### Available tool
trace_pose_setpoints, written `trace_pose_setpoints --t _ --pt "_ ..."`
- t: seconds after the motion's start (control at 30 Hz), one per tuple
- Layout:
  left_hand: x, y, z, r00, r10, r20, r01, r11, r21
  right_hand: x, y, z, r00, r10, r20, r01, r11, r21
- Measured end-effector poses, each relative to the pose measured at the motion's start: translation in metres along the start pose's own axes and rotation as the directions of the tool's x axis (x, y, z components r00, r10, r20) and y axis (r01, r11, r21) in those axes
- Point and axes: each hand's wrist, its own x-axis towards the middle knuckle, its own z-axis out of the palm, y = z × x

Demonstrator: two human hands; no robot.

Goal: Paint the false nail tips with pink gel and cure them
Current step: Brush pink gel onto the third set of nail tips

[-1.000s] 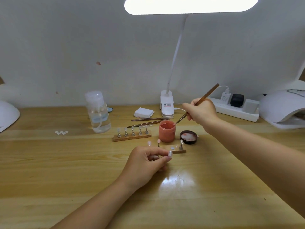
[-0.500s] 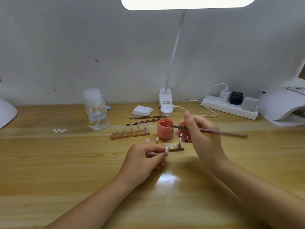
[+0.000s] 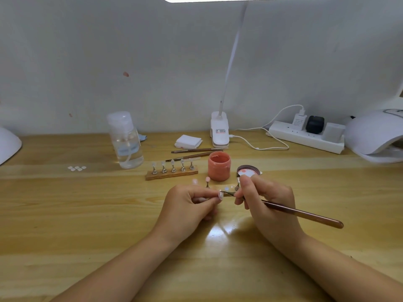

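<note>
The left hand (image 3: 189, 205) pinches a small stand bearing a pale nail tip (image 3: 221, 194) just above the bench (image 3: 87, 214); the right hand (image 3: 268, 199) grips a brush (image 3: 305, 213), its bristles at the tip. The open pink gel pot (image 3: 219, 165) stands just behind. Steady, thin strokes from base outward, wrists braced, should keep the coat even.

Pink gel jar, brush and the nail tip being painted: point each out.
pink gel jar (image 3: 218, 170), head view, on its side wall.
brush (image 3: 301, 213), head view, mid-handle, right of the right hand.
nail tip (image 3: 221, 194), head view, on its pale face.
</note>
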Motion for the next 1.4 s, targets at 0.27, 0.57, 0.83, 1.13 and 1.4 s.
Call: trace_pose_setpoints --t 0.27,0.57,0.83,1.13,1.4 --pt "-0.0003 -0.0002 -0.0004 1.0 0.001 0.007 -0.001 1.0 -0.006 -0.0001 0.0061 0.0002 0.994 -0.107 0.024 0.109 0.975 -0.194" --pt "-0.0003 -0.0018 -0.0004 1.0 -0.008 0.006 0.008 1.0 -0.013 -0.0019 0.0012 -0.0022 0.995 -0.1 0.005 0.1 0.99 -0.099" --pt "-0.0005 -0.0023 -0.0011 1.0 -0.007 -0.004 0.007 1.0 -0.011 -0.0017 0.0023 -0.0001 0.996 -0.071 0.045 0.076 0.99 -0.116" --pt "-0.0003 -0.0027 -0.0008 1.0 -0.027 -0.004 0.027 0.999 -0.022 -0.0005 0.0012 -0.0001 0.999 -0.037 0.013 0.039 0.992 -0.122" --pt "0.0001 -0.0034 -0.0008 1.0 -0.018 -0.005 0.018 1.0 -0.025 -0.0031 -0.0034 -0.002 0.998 -0.053 0.036 0.053 0.998 -0.016"
